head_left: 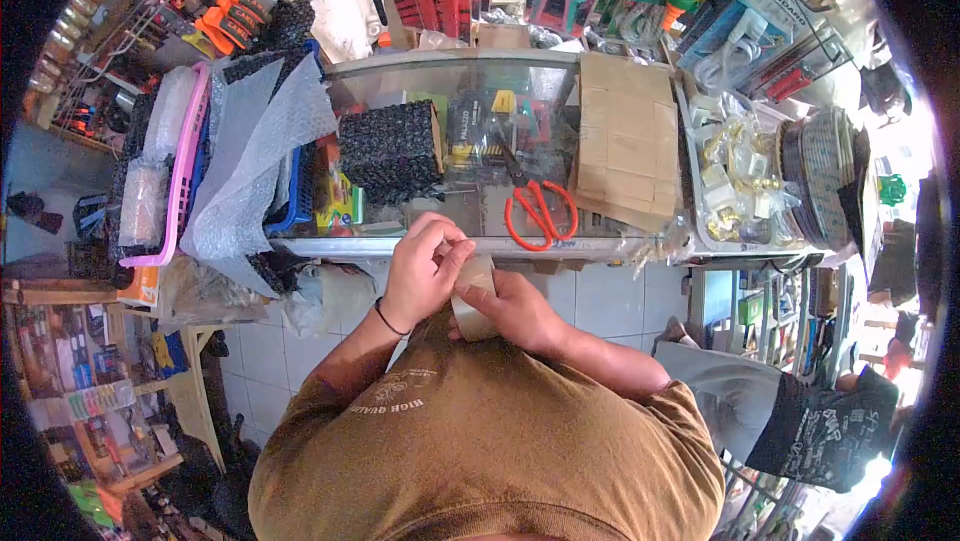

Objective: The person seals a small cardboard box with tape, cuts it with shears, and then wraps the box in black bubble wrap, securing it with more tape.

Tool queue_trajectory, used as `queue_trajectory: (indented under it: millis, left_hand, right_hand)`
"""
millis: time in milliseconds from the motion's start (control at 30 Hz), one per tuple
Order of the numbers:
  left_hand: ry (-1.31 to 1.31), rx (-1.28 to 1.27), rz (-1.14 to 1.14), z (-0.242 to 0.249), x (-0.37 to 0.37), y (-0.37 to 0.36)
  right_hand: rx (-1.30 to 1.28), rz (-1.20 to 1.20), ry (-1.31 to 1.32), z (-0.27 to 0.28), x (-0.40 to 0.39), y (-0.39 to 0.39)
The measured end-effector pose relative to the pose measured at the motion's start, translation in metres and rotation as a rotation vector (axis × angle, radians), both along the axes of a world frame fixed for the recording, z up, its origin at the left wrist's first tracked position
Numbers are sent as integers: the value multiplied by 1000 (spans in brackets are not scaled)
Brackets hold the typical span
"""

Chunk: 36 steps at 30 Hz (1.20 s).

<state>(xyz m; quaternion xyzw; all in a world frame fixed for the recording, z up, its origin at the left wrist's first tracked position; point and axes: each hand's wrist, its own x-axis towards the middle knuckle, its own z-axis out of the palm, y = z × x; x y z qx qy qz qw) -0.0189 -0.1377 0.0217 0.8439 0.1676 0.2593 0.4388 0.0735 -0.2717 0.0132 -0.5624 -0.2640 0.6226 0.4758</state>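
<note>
My right hand (522, 313) is wrapped round a roll of pale tape (477, 313), held close to my shirt front. Beside it, my left hand (425, 271) has its thumb and fingers pinched together at the roll's upper left; whatever lies between the fingertips is too small to make out. Beyond my hands, on the glass counter (480, 244), lies a box-shaped bundle (390, 149) in black bubble wrap. Orange-handled scissors (541, 213) rest near the counter's front edge, right of the bundle.
A flat cardboard piece (627, 136) lies on the counter's right side. A tray of small bagged parts (738, 176) is farther right. Clear bubble wrap (250, 161) drapes over baskets at the left. Another person's dark shirt (828, 431) shows at the lower right.
</note>
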Motion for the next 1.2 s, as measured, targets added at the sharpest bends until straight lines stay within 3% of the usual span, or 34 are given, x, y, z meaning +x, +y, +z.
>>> queue_trajectory:
  millis: [200,267,600,700,767,833,967,1033,1200]
  left_hand:
    - [3,-135,-62,1,-2,9]
    - [35,-124,-87,1,-6,15]
    - [104,-304,-45,7,-31,20]
    - [43,-293,-35,8,-37,23]
    - [38,-304,-34,7,-40,25]
    - [67,-358,-11,14,-42,28]
    - [82,-199,-104,10,-46,43]
    - [-31,-342,-167,0,-47,44]
    - [80,-420,-213,2,-50,46]
  right_hand:
    - [21,-147,-17,1,-11,0]
    - [-18,4,-58,-2,-11,2]
    - [68,27,-70,4,-31,7]
    - [21,62,-191,5,-35,8]
    - [-18,18,-30,22,-37,12]
    - [1,29,-75,20,-39,13]
    - [23,80,-269,10,-42,14]
    - [-1,45,-271,8,-45,16]
    - [-56,45,-196,14,-52,15]
